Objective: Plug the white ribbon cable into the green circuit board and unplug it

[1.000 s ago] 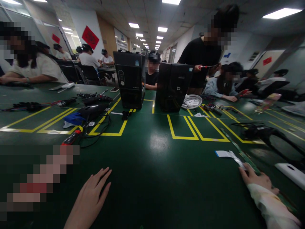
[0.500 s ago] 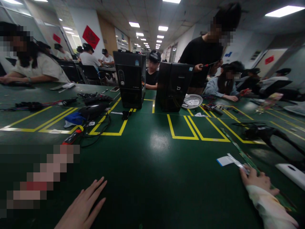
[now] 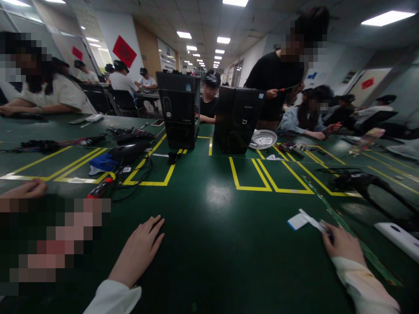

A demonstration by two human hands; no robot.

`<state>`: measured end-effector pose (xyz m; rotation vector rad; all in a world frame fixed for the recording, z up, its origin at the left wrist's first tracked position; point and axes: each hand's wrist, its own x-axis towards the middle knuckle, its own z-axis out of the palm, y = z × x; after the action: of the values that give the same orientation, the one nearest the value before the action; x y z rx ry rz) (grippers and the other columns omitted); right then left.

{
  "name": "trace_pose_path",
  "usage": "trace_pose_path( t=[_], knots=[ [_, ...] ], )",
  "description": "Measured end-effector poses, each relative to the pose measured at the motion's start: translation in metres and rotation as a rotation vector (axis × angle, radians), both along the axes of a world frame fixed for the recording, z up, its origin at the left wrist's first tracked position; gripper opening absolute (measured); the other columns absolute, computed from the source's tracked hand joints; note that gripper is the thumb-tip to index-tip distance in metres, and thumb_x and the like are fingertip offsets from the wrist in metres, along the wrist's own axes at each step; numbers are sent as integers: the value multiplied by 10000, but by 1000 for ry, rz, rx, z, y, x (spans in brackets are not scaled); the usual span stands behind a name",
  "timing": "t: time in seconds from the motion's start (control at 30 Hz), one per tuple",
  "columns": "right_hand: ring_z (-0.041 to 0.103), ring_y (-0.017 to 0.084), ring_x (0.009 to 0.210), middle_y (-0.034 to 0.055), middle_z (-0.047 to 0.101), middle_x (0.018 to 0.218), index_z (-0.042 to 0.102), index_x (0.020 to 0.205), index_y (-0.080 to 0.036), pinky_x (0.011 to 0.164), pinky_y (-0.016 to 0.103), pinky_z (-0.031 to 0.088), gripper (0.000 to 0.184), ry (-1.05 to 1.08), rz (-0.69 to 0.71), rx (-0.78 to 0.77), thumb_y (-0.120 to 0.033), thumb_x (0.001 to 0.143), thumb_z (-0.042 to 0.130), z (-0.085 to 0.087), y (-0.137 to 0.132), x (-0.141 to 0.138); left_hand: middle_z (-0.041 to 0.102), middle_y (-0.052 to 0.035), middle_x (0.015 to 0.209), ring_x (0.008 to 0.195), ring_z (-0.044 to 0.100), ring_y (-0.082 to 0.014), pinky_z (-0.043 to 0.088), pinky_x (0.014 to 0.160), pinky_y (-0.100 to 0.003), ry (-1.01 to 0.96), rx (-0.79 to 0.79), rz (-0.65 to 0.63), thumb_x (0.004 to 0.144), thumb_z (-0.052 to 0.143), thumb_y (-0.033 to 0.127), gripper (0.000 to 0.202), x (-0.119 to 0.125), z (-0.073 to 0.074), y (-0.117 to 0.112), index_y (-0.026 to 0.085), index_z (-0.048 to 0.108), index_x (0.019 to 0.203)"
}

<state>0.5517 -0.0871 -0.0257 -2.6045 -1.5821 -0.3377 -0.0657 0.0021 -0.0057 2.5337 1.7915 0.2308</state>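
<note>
My left hand [image 3: 139,250] lies flat on the green table [image 3: 216,244], fingers stretched out and together, holding nothing. My right hand [image 3: 342,244] rests near the right side, fingers curled onto a long thin green strip [image 3: 360,246] that runs diagonally across the table. A white flat ribbon piece with a blue end [image 3: 303,219] lies just beyond the fingertips and touches them. Both wrists show white sleeves.
Two black computer towers [image 3: 178,109] [image 3: 237,117] stand at mid-table. A white fan grille [image 3: 263,139], cables and a red-handled screwdriver [image 3: 100,188] lie around yellow floor-tape boxes. A white device [image 3: 397,235] sits at right. Another person's hand [image 3: 26,189] is at left; several people sit and stand around.
My left hand slid forward on the table. My right hand shifted slightly left along the green strip, and the white ribbon moved left with it. Another person's hand appeared at left.
</note>
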Motion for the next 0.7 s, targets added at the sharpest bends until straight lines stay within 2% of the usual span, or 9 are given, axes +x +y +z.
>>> trace_pose_path(
  t=[0.1,0.2,0.3,0.43,0.57,0.7],
  knots=[
    [526,306,1150,164,619,1150,592,1113,-117,946,486,430,481,55,238,84,-405,837,324,-8,5,-11,458,-118,1400,1264,440,-286,330,1040,-492,-28,50,12,908,321,356,501,4,-5,-2,161,466,1346],
    [544,270,1141,140,587,1226,590,1155,-146,958,470,452,486,121,468,165,-450,874,335,-9,11,-48,458,-116,1399,1277,422,-284,308,1056,-488,-46,63,18,911,312,353,505,6,-7,-4,157,455,1354],
    [490,247,1212,135,497,1339,533,1263,-150,993,445,441,486,184,662,129,-430,916,340,-2,15,-110,439,-111,1415,1299,391,-290,308,1053,-499,-60,44,25,919,307,367,505,6,-8,-5,161,451,1357],
    [339,226,1329,101,374,1443,395,1390,-193,1056,426,377,484,244,890,53,-348,932,369,5,13,-205,429,-108,1422,1310,376,-277,296,1063,-489,-71,44,34,925,312,367,499,6,-9,-5,165,443,1362],
    [213,247,1380,91,269,1496,309,1435,-190,1089,468,307,543,290,1048,-21,-325,919,406,7,5,-277,429,-114,1421,1311,373,-279,294,1064,-492,-71,57,29,933,300,362,496,6,-9,-6,158,442,1362],
    [190,249,1386,66,258,1503,316,1430,-224,1101,500,261,555,324,1087,-100,-309,897,450,13,1,-308,436,-111,1417,1313,371,-281,294,1063,-496,-66,65,37,931,307,360,495,8,-8,-7,157,441,1362]
  ],
)
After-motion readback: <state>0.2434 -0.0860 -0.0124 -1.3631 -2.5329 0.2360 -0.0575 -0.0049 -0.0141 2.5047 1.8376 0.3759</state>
